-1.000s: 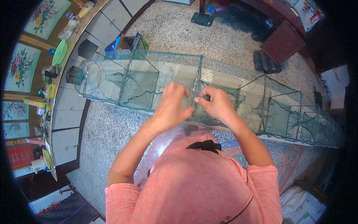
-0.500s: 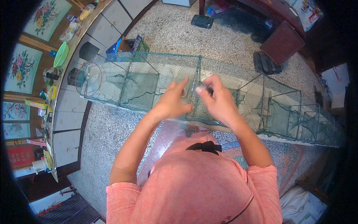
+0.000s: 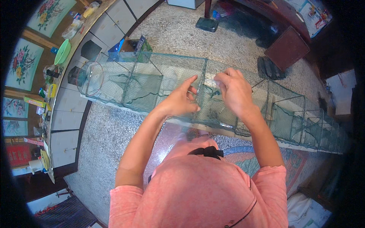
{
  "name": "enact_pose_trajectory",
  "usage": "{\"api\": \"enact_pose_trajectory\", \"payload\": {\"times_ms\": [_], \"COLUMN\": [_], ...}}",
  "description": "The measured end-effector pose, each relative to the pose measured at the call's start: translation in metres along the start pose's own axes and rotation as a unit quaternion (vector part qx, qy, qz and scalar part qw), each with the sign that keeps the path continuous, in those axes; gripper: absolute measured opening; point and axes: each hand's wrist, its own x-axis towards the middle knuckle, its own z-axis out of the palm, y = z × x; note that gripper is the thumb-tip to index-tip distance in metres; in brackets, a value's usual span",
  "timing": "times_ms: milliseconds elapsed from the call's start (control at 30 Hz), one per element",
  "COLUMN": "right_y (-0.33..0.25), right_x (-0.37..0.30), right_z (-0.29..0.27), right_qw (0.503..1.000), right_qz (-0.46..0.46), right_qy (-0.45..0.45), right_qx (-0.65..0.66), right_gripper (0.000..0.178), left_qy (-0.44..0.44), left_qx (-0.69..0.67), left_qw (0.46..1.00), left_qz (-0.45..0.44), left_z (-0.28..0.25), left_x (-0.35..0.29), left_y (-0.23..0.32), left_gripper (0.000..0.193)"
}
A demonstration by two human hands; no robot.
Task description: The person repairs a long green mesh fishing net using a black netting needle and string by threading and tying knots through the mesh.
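A long green mesh fish trap [image 3: 142,89] with several wire-framed sections stretches across in front of me, over a pale flat support [image 3: 114,108]. My left hand [image 3: 178,98] hovers over a middle section, left of an upright frame [image 3: 202,81]; its fingers are apart and it holds nothing I can see. On the other side of that frame, my right hand [image 3: 236,93] is above the netting, its thumb and index finger brought together and the other fingers curled. Whatever lies in that pinch is too small to make out. A round hoop [image 3: 102,78] forms the trap's left end.
Low cabinets [image 3: 68,117] with a cluttered top run along the left, where a green basin [image 3: 62,51] stands. Behind the trap are a printed cardboard box [image 3: 131,45], a black flat object [image 3: 207,24] and a brown panel [image 3: 287,48]. The floor [image 3: 110,140] is speckled.
My right hand has moved right and a little up, away from the upright frame. My left hand has shifted slightly right and stays spread.
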Motion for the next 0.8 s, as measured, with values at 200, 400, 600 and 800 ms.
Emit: {"api": "enact_pose_trajectory", "payload": {"times_ms": [200,400,600,800], "right_y": [0.006,-0.006,-0.027,-0.058], "right_x": [0.008,0.016,0.030,0.060], "right_z": [0.014,0.038,0.059,0.066], "right_qw": [0.999,0.985,0.998,0.992], "right_qz": [-0.030,0.021,-0.019,-0.107], "right_qy": [-0.016,0.041,-0.027,0.025], "right_qx": [0.017,0.164,0.047,-0.059], "right_gripper": [0.010,0.008,0.010,0.013], "left_qy": [-0.032,-0.040,-0.024,-0.031], "left_qx": [-0.126,-0.228,-0.196,-0.196], "left_qw": [0.991,0.972,0.979,0.980], "left_qz": [-0.030,-0.047,-0.053,0.028], "left_z": [-0.004,-0.003,-0.003,0.001], "left_x": [0.006,0.005,0.009,0.002], "left_y": [-0.010,-0.011,-0.024,-0.008], "left_gripper": [0.104,0.101,0.087,0.083]}}
